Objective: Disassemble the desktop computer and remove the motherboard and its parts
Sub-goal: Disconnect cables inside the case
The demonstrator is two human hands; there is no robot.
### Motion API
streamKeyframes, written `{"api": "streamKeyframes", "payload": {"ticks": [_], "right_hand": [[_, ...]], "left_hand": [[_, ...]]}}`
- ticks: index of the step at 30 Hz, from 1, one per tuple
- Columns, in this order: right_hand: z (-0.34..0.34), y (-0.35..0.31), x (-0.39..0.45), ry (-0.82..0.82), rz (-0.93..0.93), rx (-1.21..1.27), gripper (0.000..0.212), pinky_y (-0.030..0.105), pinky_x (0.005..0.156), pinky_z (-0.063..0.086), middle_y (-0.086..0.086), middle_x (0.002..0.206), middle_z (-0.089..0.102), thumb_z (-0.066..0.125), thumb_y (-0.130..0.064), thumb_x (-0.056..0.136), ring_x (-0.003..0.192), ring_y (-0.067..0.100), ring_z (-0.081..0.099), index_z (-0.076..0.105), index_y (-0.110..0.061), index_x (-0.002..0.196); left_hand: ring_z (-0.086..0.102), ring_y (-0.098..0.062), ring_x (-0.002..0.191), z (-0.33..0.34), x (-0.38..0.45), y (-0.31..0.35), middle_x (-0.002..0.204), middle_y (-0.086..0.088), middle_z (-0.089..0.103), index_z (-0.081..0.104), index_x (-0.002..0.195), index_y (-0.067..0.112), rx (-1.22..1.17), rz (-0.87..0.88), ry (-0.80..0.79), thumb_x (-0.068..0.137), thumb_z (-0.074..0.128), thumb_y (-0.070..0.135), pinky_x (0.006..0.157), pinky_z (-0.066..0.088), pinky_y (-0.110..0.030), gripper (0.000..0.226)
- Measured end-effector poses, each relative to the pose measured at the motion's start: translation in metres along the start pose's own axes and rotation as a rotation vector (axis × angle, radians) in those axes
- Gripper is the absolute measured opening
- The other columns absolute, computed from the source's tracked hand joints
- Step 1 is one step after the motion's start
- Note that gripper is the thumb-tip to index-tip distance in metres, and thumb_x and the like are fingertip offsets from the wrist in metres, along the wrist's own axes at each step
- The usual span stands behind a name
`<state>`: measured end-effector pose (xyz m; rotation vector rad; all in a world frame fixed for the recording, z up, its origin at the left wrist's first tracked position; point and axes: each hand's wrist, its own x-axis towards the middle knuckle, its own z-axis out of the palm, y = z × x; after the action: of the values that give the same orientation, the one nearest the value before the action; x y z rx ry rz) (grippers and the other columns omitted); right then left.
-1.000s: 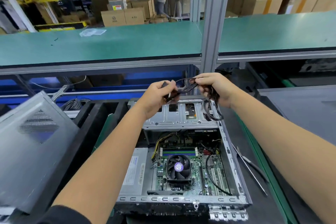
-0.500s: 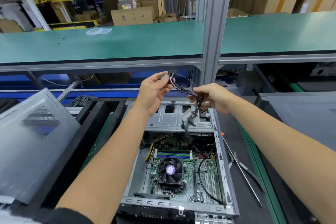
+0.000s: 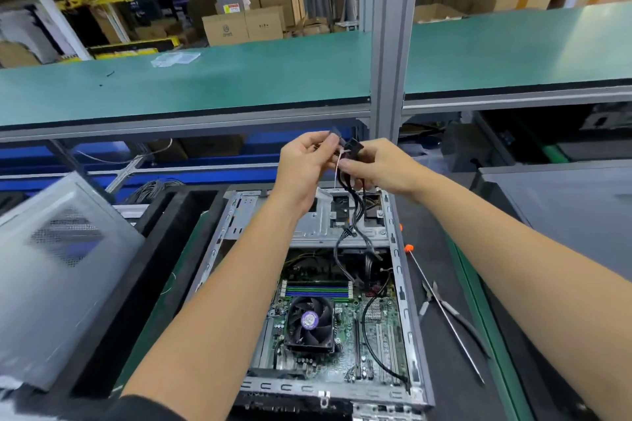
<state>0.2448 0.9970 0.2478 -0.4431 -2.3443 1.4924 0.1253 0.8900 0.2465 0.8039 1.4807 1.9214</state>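
Both hands met above the open computer case [image 3: 393, 239], each clamped on the black cable bundle [image 3: 352, 212]: the left hand [image 3: 304, 167] pinched its upper end, the right hand [image 3: 379, 167] curled around it from 3 o'clock. The fingers hid the connectors, and the cables' lower ends were lost in shadow. The motherboard [image 3: 372, 345] sat in the case at 6 o'clock, its fan [image 3: 309, 321] exposed. Pliers [image 3: 455, 318] lay on the counter [image 3: 444, 386] toward 4 o'clock.
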Motion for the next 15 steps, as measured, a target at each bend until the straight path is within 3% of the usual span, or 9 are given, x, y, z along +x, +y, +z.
{"api": "streamKeyframes", "payload": {"ticks": [3, 6, 10, 15], "right_hand": [[-0.008, -0.003, -0.001, 0.13, 0.045, 0.009, 0.022, 0.023, 0.051, 0.043, 0.009, 0.062, 0.061, 0.058, -0.014, 0.098, 0.05, 0.013, 0.057, 0.063, -0.006, 0.078], [-0.018, -0.007, -0.005, 0.208, 0.077, -0.02, 0.021, 0.014, 0.044, 0.038, -0.005, 0.051, 0.061, 0.056, -0.015, 0.099, 0.039, 0.005, 0.052, 0.065, 0.0, 0.087], [-0.024, -0.009, -0.015, 0.294, 0.064, 0.005, 0.019, 0.015, 0.041, 0.034, -0.011, 0.056, 0.063, 0.055, -0.016, 0.099, 0.038, 0.005, 0.043, 0.07, -0.004, 0.101], [-0.035, -0.006, -0.033, 0.371, 0.084, 0.009, 0.015, 0.016, 0.038, 0.029, -0.011, 0.052, 0.05, 0.059, -0.013, 0.097, 0.041, 0.005, 0.034, 0.062, -0.007, 0.083]], "left_hand": [[0.061, -0.012, 0.064, 0.005, 0.008, 0.004, 0.074, -0.004, 0.07, 0.062, 0.098, 0.006, -0.05, 0.012, 0.012, 0.093, 0.061, 0.01, 0.062, 0.051, -0.02, 0.006], [0.059, -0.009, 0.061, 0.01, 0.012, 0.003, 0.074, -0.004, 0.069, 0.061, 0.097, 0.006, -0.082, -0.003, 0.025, 0.093, 0.061, 0.008, 0.061, 0.05, -0.018, 0.004], [0.054, -0.006, 0.056, 0.021, 0.011, -0.005, 0.067, 0.002, 0.066, 0.061, 0.093, 0.01, -0.106, -0.05, -0.003, 0.096, 0.055, 0.008, 0.057, 0.046, -0.02, 0.007], [0.055, -0.007, 0.055, 0.047, 0.002, -0.016, 0.069, 0.0, 0.066, 0.062, 0.094, 0.006, -0.131, -0.103, -0.166, 0.096, 0.055, 0.008, 0.054, 0.047, -0.018, 0.007]]}}
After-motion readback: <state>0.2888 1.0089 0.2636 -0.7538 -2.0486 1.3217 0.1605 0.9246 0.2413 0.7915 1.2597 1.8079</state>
